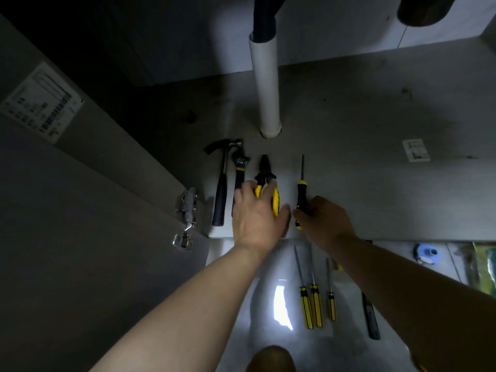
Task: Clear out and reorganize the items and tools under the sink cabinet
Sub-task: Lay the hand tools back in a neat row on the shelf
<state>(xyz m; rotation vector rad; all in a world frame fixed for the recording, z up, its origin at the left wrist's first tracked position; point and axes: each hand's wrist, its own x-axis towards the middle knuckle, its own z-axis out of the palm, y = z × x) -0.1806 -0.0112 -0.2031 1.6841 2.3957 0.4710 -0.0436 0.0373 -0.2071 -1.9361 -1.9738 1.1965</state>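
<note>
Left hand (255, 213) lies open on pliers (264, 181), right hand (326, 221) pinches screwdriver (301, 194) at 3 o'clock of them; light, rigid, take the handle

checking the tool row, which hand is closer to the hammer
Left. The left hand rests on the pliers, two tools right of the hammer, not touching it. The right hand is farther right, on the screwdriver.

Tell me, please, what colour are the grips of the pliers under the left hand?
Yellow with black, on the black-jawed pliers under the left hand; head view.
</note>
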